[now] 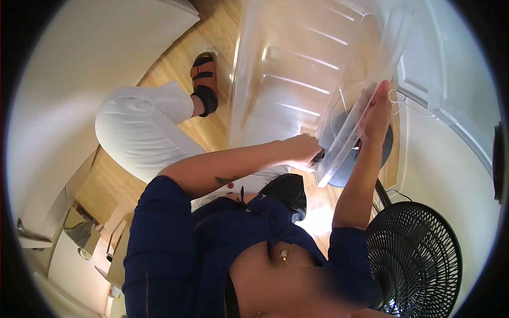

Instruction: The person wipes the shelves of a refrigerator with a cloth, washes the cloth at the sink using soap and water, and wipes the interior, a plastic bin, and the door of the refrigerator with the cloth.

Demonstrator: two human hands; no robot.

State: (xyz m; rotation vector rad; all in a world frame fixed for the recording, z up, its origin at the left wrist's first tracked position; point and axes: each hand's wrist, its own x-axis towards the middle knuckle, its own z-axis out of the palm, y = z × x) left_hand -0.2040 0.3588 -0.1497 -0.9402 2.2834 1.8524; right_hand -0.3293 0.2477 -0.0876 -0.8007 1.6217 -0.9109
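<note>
A large clear plastic drawer or bin (pixel 297 69) with ridges is held up on its side in front of me. My left hand (pixel 303 150) is closed at its lower corner, around a small dark item (pixel 318 157) that is mostly hidden. Along the bin's right side, my right hand (pixel 375 114) grips the clear edge, its fingertips pointing up. A thin white cord (pixel 396 99) loops beside that hand. Behind the bin, a round grey-blue base (pixel 347 167) shows through the plastic.
A black fan (pixel 416 259) stands at the lower right. White-trousered legs (pixel 143 127) and a brown sandal (pixel 204 77) are on the left over the wood floor (pixel 204 132). A white panelled surface (pixel 419 79) is at the upper right. Open boxes (pixel 87 230) sit at the lower left.
</note>
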